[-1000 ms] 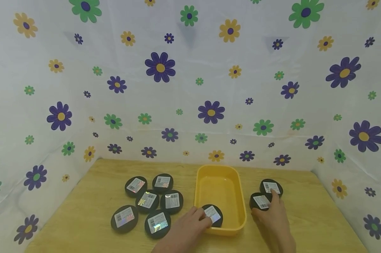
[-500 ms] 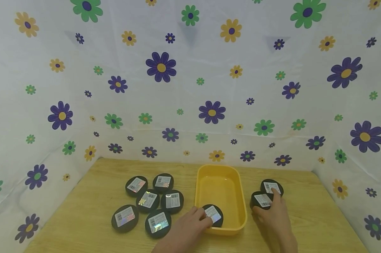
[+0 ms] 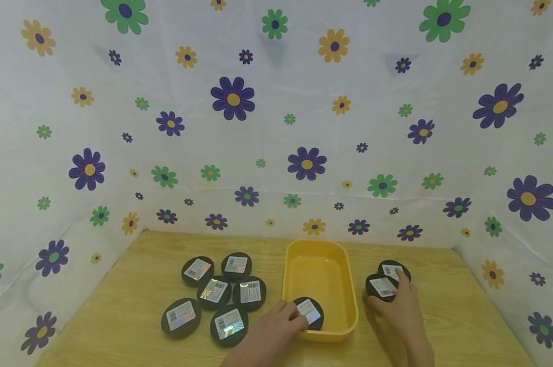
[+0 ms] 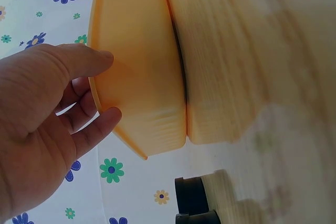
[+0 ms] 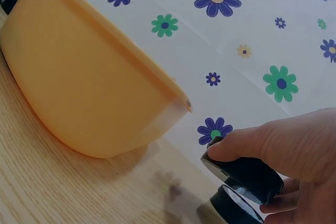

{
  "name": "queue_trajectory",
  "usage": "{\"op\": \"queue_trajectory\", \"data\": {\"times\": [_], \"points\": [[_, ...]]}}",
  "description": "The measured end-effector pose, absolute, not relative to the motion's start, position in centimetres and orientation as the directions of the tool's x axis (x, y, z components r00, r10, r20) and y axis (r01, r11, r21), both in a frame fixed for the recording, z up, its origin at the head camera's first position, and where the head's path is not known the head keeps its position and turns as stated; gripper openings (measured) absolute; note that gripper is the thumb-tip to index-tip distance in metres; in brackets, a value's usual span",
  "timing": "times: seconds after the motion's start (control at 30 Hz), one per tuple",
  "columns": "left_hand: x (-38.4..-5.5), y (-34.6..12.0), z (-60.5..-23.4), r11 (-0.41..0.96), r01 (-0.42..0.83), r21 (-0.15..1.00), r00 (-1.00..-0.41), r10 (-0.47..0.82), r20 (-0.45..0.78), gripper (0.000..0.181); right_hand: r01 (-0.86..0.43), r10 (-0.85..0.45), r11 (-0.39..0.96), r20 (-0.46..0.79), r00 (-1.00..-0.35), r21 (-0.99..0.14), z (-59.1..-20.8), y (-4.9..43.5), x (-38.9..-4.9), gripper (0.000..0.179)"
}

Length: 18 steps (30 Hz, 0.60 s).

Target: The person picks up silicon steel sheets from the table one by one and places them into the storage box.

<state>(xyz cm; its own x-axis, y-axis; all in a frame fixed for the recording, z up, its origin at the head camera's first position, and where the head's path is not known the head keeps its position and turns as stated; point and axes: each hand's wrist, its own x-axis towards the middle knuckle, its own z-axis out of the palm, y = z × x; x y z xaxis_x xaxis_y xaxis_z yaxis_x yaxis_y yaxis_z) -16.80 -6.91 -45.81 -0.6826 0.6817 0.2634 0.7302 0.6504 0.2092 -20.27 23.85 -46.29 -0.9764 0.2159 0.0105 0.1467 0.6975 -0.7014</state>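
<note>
My left hand (image 3: 278, 329) grips the near rim of a yellow plastic tub (image 3: 319, 334). In the left wrist view the thumb presses the outer wall and the other fingers go over the rim. Inside the tub, by those fingers, lies a round black container (image 3: 314, 316) with a white label. My right hand (image 3: 404, 311) pinches another round black container (image 3: 382, 288) right of the tub. The right wrist view has this container (image 5: 247, 174) tilted and raised above a second black one (image 5: 233, 205), which sits on the table. The fingers behind it are partly hidden.
Several more labelled black containers (image 3: 214, 292) lie grouped on the wooden table (image 3: 134, 285) left of the tub. A white cloth (image 3: 267, 137) printed with flowers walls in the back and both sides.
My right hand has raised its black container slightly up and to the right, so it now overlaps the one behind it in the head view. The left hand and tub stay in place.
</note>
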Motion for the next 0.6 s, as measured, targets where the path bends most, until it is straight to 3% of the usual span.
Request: {"op": "queue_trajectory", "data": {"times": [0.6], "points": [[-17.0,-7.0,-46.3,0.635,0.745,0.204,-0.665,0.684,0.299,0.023,0.073,0.200,0.698,0.096,-0.975,-0.713,-45.0,23.3,-19.8,0.099]]}}
